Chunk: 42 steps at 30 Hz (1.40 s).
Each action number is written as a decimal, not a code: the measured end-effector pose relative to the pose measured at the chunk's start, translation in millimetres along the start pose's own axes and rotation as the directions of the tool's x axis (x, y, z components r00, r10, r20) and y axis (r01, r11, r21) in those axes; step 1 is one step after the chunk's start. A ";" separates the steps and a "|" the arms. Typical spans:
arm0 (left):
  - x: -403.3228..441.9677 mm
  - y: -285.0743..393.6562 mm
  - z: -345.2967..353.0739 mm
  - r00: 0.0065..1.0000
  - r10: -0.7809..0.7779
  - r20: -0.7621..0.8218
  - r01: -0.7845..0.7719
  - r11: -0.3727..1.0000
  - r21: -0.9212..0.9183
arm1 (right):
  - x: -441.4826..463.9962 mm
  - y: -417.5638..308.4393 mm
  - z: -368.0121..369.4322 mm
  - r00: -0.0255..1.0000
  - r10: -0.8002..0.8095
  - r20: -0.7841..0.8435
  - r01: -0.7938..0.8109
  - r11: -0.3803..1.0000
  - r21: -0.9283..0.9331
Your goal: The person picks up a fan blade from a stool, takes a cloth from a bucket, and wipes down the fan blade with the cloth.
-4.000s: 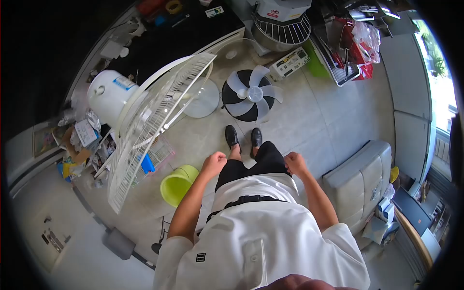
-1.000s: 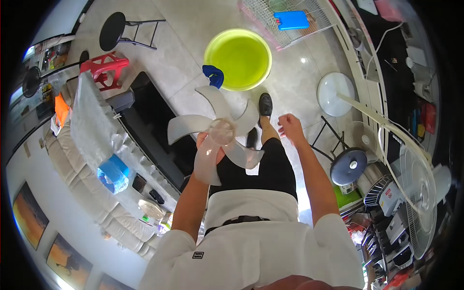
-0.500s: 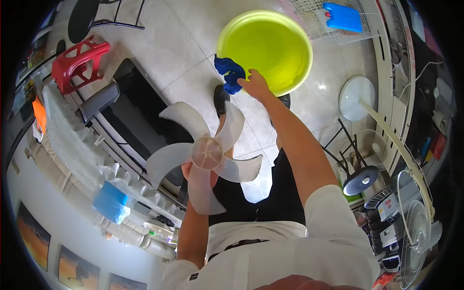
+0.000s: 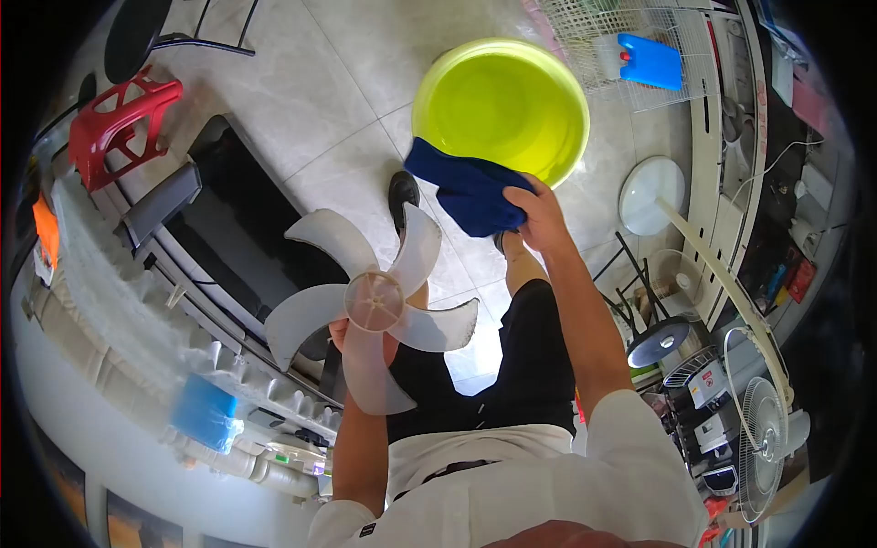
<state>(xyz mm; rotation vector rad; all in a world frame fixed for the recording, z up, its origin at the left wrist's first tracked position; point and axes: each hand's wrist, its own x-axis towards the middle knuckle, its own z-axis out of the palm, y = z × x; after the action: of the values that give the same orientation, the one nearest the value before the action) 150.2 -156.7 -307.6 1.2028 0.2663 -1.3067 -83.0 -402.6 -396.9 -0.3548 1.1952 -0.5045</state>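
Observation:
A whitish translucent fan blade (image 4: 437, 327) with several curved vanes and a round hub is held up in front of my lap. My left hand (image 4: 340, 336) grips it from behind, near the hub, and is partly hidden by the vanes. Dark grime shows along the edge of one vane. In my right hand (image 4: 541, 216) is a dark blue cloth (image 4: 477, 199), pinched at its right end and hanging out to the left. The cloth overlaps the near rim of a yellow-green basin (image 4: 581, 151), which stands on the floor and looks to hold water.
On the right are a fan stand (image 4: 650, 194) with a round base, a fan grille (image 4: 762, 438) and a black stool (image 4: 660, 342). A blue ice pack (image 4: 652, 62) lies on a wire rack (image 4: 585, 36). At left stand a red plastic stool (image 4: 123, 128) and a black-topped table (image 4: 247, 210).
My right hand has drawn the blue cloth back from the basin's rim, nearer to me, and the cloth is more spread out. The fan blade stays in my left hand.

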 end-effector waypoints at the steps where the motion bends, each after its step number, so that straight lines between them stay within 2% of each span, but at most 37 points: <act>1: 1.6 1.3 4.3 1.000 -0.024 0.005 0.024 1.000 -0.010 | -4.6 -8.0 -5.2 0.999 -0.007 -0.046 0.011 0.995 0.097; 5: 8.5 -1.1 5.7 1.000 -0.017 0.018 0.017 0.999 -0.048 | -3.8 -12.1 -45.6 0.997 -0.054 -0.056 0.059 0.993 0.106; 7: 12.2 4.7 19.7 0.996 -0.086 0.024 0.089 0.968 -0.236 | -10.4 -20.8 -56.8 0.994 -0.069 -0.087 0.085 0.977 0.196; 8: 13.6 4.0 21.6 0.996 -0.086 0.012 0.086 0.970 -0.228 | -15.7 -25.0 -60.8 0.995 -0.064 -0.082 0.082 0.968 0.237; 10: 17.5 4.6 26.3 0.999 -0.046 -0.006 0.045 0.998 -0.051 | -32.1 -35.9 -60.7 0.995 -0.020 -0.094 0.047 0.954 0.295; 11: 18.4 5.6 30.7 0.999 -0.043 -0.013 0.043 0.998 -0.034 | -41.2 -40.5 -60.9 0.997 -0.012 -0.083 0.038 0.945 0.323; 13: 26.5 7.2 53.2 0.980 0.129 0.154 -0.148 0.982 0.116 | -63.1 -46.2 -60.0 0.999 -0.029 -0.042 0.041 0.945 0.325; 14: 27.3 13.8 68.8 0.974 0.076 0.212 -0.085 0.996 0.031 | -75.4 -50.4 -58.2 0.997 -0.039 -0.067 0.057 0.958 0.281; 15: 27.1 19.9 87.8 0.970 0.078 0.232 -0.089 0.995 0.038 | -88.4 -55.8 -57.5 0.994 -0.054 -0.093 0.074 0.969 0.235; 17: 22.6 29.9 121.7 0.965 0.001 0.264 0.027 0.995 -0.101 | -117.1 -67.7 -53.5 0.986 -0.101 -0.129 0.133 0.955 0.264; 18: 18.6 34.8 135.2 0.956 0.001 0.293 0.027 0.996 -0.090 | -134.2 -77.3 -51.5 0.990 -0.114 -0.086 0.134 0.954 0.270; 20: 9.9 42.4 163.1 0.924 -0.123 0.361 0.188 0.971 -0.150 | -173.9 -100.2 -35.9 0.989 -0.134 -0.057 0.144 0.956 0.254; 21: 3.5 44.0 174.7 0.912 -0.122 0.390 0.187 0.973 -0.133 | -191.6 -102.2 -34.3 0.986 -0.167 -0.027 0.169 0.961 0.219; 22: -3.6 44.2 184.7 0.879 -0.104 0.466 0.100 0.994 0.034 | -211.5 -108.2 -25.8 0.967 -0.254 -0.008 0.254 0.967 0.026; 23: -11.5 43.6 196.5 0.835 -0.102 0.541 -0.004 0.982 0.191 | -229.6 -114.3 -16.4 0.942 -0.334 0.014 0.332 0.929 -0.166; 24: -20.1 42.6 210.9 0.813 -0.111 0.571 -0.011 0.978 0.206 | -241.2 -116.7 -12.3 0.862 -0.496 0.108 0.500 0.795 -0.344; 25: -28.5 40.3 226.3 0.864 -0.219 0.452 0.096 0.955 0.280 | -251.8 -121.1 -9.0 0.756 -0.617 0.221 0.632 0.597 -0.494; 26: -38.5 37.4 242.4 0.894 -0.319 0.315 0.207 0.917 0.342 | -263.4 -129.1 -6.1 0.751 -0.598 0.281 0.620 0.492 -0.611; 27: -56.1 37.4 271.4 0.879 -0.331 0.343 0.198 0.909 0.368 | -275.8 -138.1 -3.3 0.753 -0.568 0.331 0.595 0.374 -0.711; 28: -79.7 39.1 310.7 0.893 -0.294 0.341 0.091 0.859 0.504 | -286.0 -142.6 -4.2 0.637 -0.664 0.392 0.646 0.183 -0.741; 29: -99.2 38.8 336.5 0.905 -0.250 0.343 -0.020 0.782 0.623 | -301.2 -151.7 -10.5 0.620 -0.693 0.367 0.642 0.179 -0.745; 30: -107.0 39.1 345.0 0.889 -0.281 0.362 0.044 0.838 0.544 | -315.7 -163.7 -16.1 0.581 -0.716 0.387 0.600 0.057 -0.798; 31: -114.5 38.9 357.7 0.874 -0.294 0.386 0.029 0.826 0.563 | -329.2 -174.5 -21.5 0.547 -0.733 0.404 0.539 -0.060 -0.840; 32: -123.9 38.8 368.2 0.867 -0.322 0.381 0.062 0.827 0.558 | -339.1 -184.8 -26.8 0.477 -0.771 0.422 0.548 -0.115 -0.828; 34: -137.8 42.8 380.0 0.849 -0.369 0.377 0.098 0.813 0.574 | -359.3 -192.0 -41.5 0.469 -0.777 0.420 0.539 -0.125 -0.833; 36: -140.8 51.0 390.1 0.714 -0.570 0.406 0.230 0.739 0.633 | -379.6 -201.1 -50.5 0.423 -0.777 0.465 0.528 -0.206 -0.824; 37: -147.3 51.9 397.3 0.701 -0.583 0.411 0.222 0.725 0.652 | -389.0 -201.3 -52.5 0.415 -0.794 0.444 0.513 -0.199 -0.835; 39: -161.2 56.1 410.8 0.567 -0.565 0.599 0.065 0.756 0.651 | -407.5 -197.6 -54.4 0.441 -0.787 0.431 0.481 -0.198 -0.854; 41: -160.8 57.9 414.2 0.509 -0.597 0.620 0.075 0.749 0.659 | -425.4 -194.8 -53.3 0.433 -0.811 0.393 0.433 -0.196 -0.880; 42: -159.6 58.8 413.3 0.471 -0.617 0.630 0.103 0.748 0.656 | -434.7 -191.9 -52.0 0.396 -0.837 0.378 0.419 -0.201 -0.885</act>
<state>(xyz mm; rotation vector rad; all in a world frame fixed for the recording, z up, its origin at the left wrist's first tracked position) -39.5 -398.8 16.7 0.8228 -0.6317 -2.3371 -288.2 -325.1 27.8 -2.2737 1.5061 -0.7385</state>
